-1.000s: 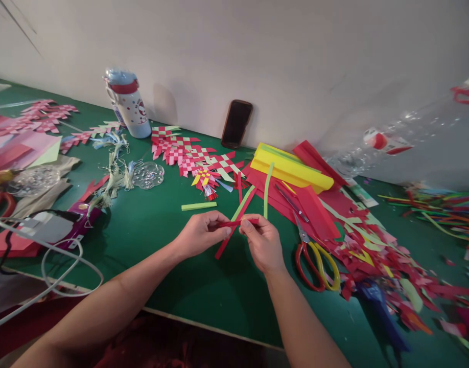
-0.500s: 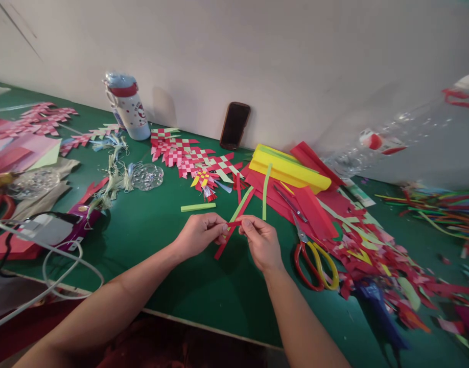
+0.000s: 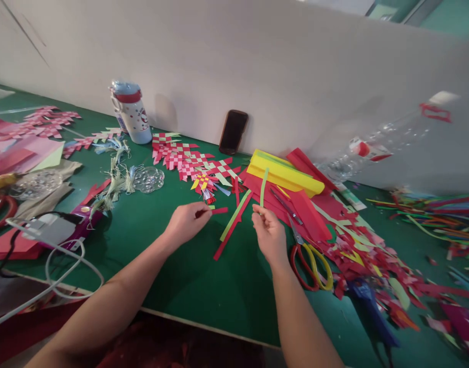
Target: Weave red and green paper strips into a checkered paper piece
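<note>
We're at a green table (image 3: 161, 278), both forearms stretched fwd over it, hands apart. Our L hand (image 3: 186, 223) sits low near the tabletop, palm down, fingers curled. Thumb & forefinger are closed on a short red strip (image 3: 218, 210), free end poking out to the R. Our R hand (image 3: 270, 234) shows its back to us, fingertips pinched on the lower end of a pale green strip (image 3: 262, 185). That strip runs up & away from the hand over the red paper sheets (image 3: 309, 204), its top end near the yellow folded paper (image 3: 282, 173).

Short red strip: narrow, flat, much shorter than the rest. Pale green strip: narrow, long, slight bend. Between the hands, flat on the table, lie a long red strip (image 3: 223, 244) & a long green strip (image 3: 233, 220), side by side on a diagonal, touching neither hand.

Counts, big to small:
- 1 clear plastic bottle (image 3: 376, 148) on its side, far R
- 1 white drink bottle (image 3: 132, 111) upright, back L
- 1 phone (image 3: 233, 132) leaning on the wall (image 3: 257, 66)
- 1 pr scissors (image 3: 309, 260), red & yellow handles, just R of our R wrist
- 2 loose strips between the hands
- 2 held strips, 1 per hand

Woven red-and-pale pieces (image 3: 188, 161) lie in a row behind the hands, too overlapped to count. Same for the scrap pile (image 3: 372, 255) on the R.
</note>
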Demonstrator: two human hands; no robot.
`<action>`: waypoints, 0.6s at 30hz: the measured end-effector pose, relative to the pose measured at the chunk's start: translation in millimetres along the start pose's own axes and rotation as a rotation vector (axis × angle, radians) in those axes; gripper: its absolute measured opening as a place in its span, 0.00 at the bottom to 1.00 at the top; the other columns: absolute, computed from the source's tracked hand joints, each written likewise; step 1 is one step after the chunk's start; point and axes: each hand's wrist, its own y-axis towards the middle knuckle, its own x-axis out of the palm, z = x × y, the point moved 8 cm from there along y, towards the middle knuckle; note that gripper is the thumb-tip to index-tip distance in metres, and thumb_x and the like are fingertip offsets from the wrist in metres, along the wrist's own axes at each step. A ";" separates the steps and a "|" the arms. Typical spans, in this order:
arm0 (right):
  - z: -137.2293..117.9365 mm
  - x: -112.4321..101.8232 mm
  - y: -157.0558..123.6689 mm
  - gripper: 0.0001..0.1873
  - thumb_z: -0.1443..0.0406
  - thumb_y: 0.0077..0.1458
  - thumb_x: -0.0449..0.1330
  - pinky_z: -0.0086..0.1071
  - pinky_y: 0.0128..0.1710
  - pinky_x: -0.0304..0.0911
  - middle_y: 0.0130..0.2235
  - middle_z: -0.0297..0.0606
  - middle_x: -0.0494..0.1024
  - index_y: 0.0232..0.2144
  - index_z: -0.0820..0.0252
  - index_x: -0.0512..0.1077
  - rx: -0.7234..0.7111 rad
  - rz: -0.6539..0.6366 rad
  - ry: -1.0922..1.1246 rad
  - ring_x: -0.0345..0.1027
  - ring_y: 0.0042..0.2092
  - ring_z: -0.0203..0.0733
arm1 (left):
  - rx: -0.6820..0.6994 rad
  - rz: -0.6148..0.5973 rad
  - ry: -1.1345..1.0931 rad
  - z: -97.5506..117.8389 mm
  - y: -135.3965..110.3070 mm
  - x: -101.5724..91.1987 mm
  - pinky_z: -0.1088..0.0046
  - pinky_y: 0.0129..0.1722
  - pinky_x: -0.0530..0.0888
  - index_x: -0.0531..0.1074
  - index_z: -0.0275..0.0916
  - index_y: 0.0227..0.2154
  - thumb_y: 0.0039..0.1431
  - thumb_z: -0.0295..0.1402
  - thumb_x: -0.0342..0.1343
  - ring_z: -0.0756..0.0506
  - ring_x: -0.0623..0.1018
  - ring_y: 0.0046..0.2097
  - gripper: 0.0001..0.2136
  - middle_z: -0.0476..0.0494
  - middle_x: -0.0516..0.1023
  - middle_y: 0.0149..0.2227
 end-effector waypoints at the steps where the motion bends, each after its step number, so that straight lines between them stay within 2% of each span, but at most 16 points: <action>1: 3.2 -7.7 4.2 0.23 0.51 0.58 0.55 0.39 0.40 0.68 0.46 0.45 0.78 0.48 0.58 0.74 -0.013 0.023 -0.054 0.72 0.41 0.45 | 0.011 0.046 0.071 -2.2 3.3 -9.7 0.65 0.45 0.70 0.75 0.39 0.28 0.58 0.35 0.52 0.44 0.75 0.39 0.09 0.44 0.78 0.33; 3: 7.6 -20.9 13.3 0.22 0.53 0.58 0.55 0.42 0.41 0.67 0.45 0.47 0.78 0.47 0.60 0.74 -0.047 0.046 -0.174 0.71 0.40 0.47 | 0.018 0.118 0.193 -8.9 8.8 -24.7 0.61 0.52 0.66 0.76 0.39 0.27 0.56 0.33 0.53 0.41 0.73 0.44 0.08 0.43 0.77 0.36; 7: 7.1 -29.3 32.9 0.18 0.60 0.55 0.55 0.50 0.48 0.64 0.44 0.51 0.77 0.45 0.62 0.76 -0.155 0.013 -0.397 0.69 0.44 0.53 | -0.023 0.214 0.367 -25.1 13.4 -38.3 0.58 0.52 0.65 0.78 0.40 0.27 0.56 0.31 0.53 0.37 0.68 0.49 0.09 0.40 0.76 0.41; 10: 1.7 -14.5 42.7 0.17 0.64 0.55 0.53 0.52 0.52 0.61 0.46 0.50 0.77 0.44 0.61 0.76 -0.263 -0.084 -0.497 0.68 0.48 0.54 | -0.046 0.243 0.441 -31.2 12.7 -37.7 0.56 0.50 0.66 0.79 0.42 0.30 0.56 0.32 0.54 0.34 0.67 0.51 0.08 0.40 0.75 0.42; 12: -2.1 1.8 44.3 0.17 0.66 0.55 0.54 0.51 0.55 0.59 0.48 0.46 0.78 0.44 0.58 0.77 -0.342 -0.170 -0.537 0.67 0.50 0.53 | -0.053 0.260 0.466 -32.9 12.2 -37.0 0.56 0.49 0.67 0.79 0.43 0.37 0.56 0.33 0.54 0.33 0.67 0.51 0.09 0.39 0.75 0.44; 15: -5.6 23.4 42.2 0.18 0.68 0.56 0.55 0.49 0.55 0.60 0.51 0.40 0.78 0.46 0.52 0.77 -0.444 -0.286 -0.574 0.66 0.52 0.51 | -0.051 0.294 0.468 -34.2 12.5 -40.3 0.55 0.49 0.68 0.75 0.42 0.47 0.56 0.30 0.54 0.33 0.68 0.51 0.16 0.38 0.74 0.49; 18: -6.4 30.9 40.8 0.17 0.67 0.57 0.55 0.49 0.53 0.61 0.49 0.40 0.79 0.46 0.52 0.77 -0.500 -0.337 -0.605 0.66 0.50 0.51 | -0.026 0.350 0.429 -33.0 13.0 -50.2 0.57 0.51 0.69 0.72 0.38 0.52 0.56 0.25 0.50 0.35 0.68 0.51 0.21 0.37 0.72 0.52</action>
